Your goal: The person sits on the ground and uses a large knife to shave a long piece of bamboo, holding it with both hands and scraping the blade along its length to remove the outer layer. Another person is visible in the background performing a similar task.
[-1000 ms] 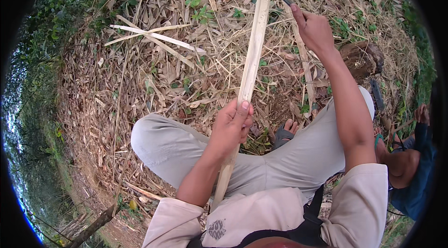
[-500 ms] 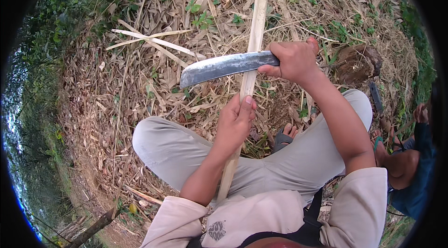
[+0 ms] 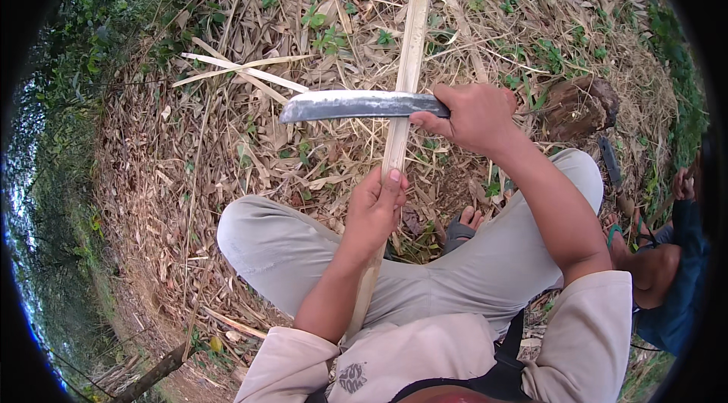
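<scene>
A seated person has the left hand pinching a long, pale wooden strip, thumb on top; the strip slants from the lap out above leaf-strewn ground. The right hand is wrapped around the handle end of a broad machete, whose blade crosses the strip beyond the left hand. Good control here probably means bracing the strip firmly, keeping the left thumb clear and holding the blade at a low, even angle

downward fisheye view, head height
</scene>
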Tool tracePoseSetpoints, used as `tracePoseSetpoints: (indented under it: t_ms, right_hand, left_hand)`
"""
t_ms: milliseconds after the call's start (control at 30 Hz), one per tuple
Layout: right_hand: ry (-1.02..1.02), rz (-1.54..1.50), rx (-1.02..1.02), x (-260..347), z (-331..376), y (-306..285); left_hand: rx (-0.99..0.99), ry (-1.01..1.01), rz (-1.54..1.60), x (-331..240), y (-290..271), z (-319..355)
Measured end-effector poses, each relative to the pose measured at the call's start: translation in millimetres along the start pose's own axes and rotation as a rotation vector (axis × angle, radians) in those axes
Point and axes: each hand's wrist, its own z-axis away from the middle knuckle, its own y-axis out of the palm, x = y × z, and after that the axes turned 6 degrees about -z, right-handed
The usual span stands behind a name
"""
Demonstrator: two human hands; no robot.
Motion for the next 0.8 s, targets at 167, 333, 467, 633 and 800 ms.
tracePoseSetpoints:
  t_ms: [167,333,467,633,800]
  right_hand:
    - [0.068,0.051,-0.136,-33.3,-11.8,12.4]
    - [0.427,-0.179,-0.229,-85.2,-32.3,-24.7]
    - [-0.109,0.116,-0.085,-5.6,-1.3,8.1]
    - [-0.112,0.205,-0.146,-31.6,-13.2,10.9]
    - [0.667,-0.12,-0.335,-129.3,-31.3,-34.5]
  left_hand:
    - [-0.029,0.028,-0.164,12.9,6.4,8.9]
    - [0.092,-0.006,0.072,14.4,17.0,11.9]
    - [0.016,-0.042,0.069,8.1,3.5,3.7]
    - [-0.03,0.07,-0.069,12.5,9.9,-1.2]
    - [0.049,-0.026,0.038,22.2,-1.8,19.6]
